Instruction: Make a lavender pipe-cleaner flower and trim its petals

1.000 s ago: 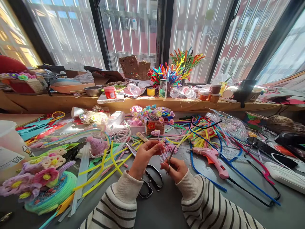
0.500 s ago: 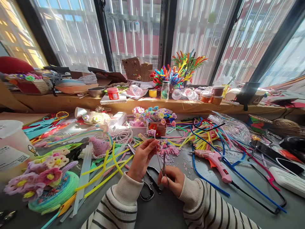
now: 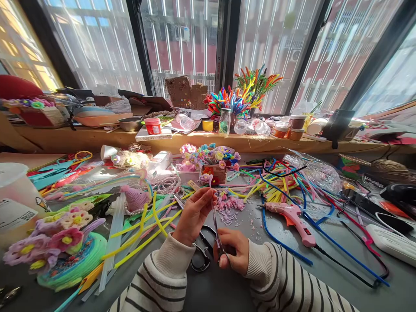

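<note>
My left hand (image 3: 194, 216) pinches a thin, fuzzy lilac pipe cleaner (image 3: 210, 182) between thumb and fingertips, its top poking up above them. My right hand (image 3: 236, 250) has its fingers in the handles of small metal scissors (image 3: 217, 234), whose blades point up toward my left fingertips. Whether the blades touch the pipe cleaner I cannot tell. Just behind my hands lies a heap of pink and lilac fuzzy clippings (image 3: 230, 203). Under them, larger black-handled scissors (image 3: 199, 260) rest on the grey table, partly hidden by my left hand.
A pink glue gun (image 3: 294, 216) with a black cord lies at right, near blue pipe cleaners (image 3: 286, 247). Yellow pipe cleaners (image 3: 144, 249) and clear glue sticks (image 3: 112, 242) are at left, beside fuzzy flowers (image 3: 66, 240). Behind stands a small flower box (image 3: 218, 174).
The small scissors have tilted left, their tips now closer to my left fingertips. My right hand has shifted slightly down and left; my left hand keeps its pinch.
</note>
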Motion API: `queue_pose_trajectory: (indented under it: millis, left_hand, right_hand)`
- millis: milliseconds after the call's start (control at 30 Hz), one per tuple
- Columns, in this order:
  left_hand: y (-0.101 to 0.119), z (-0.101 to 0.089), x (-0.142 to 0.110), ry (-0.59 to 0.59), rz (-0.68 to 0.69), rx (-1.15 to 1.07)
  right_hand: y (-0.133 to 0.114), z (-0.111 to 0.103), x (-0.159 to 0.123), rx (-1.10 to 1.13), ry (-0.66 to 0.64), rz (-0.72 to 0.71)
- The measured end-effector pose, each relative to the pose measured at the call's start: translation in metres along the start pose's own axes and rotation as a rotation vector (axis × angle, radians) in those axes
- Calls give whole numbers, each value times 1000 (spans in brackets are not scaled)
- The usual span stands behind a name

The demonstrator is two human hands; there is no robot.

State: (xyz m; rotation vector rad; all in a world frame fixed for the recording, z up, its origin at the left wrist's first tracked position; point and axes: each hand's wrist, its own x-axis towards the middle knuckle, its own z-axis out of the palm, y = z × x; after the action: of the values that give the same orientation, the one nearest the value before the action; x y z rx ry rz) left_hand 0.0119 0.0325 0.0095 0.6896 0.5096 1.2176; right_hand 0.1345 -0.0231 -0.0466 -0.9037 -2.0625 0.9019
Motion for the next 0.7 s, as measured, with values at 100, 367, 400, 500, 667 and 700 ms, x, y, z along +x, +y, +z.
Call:
queue_pose_trajectory:
  millis: [100,367,400,500,667,700]
  left_hand:
    - [0,1,-1,2,-1,6]
    - [-1,-3,2,62,47,32]
    - [-1,-4,2,75,55,35]
    - [-1,-5,3,98,75,33]
    - [0,-4,3,83,76,65]
    - [0,-4,3,80,73,74]
  right_hand:
    - [0,0,1,9,22,-6]
    - [2,-3,3,-87,193,5]
    - [2,-3,4,-93,205,7]
    - [0,-5,5,-95,222,9]
    - [-3,-6,5,-116,262,26]
    - [-3,-7,5,-120,270,32]
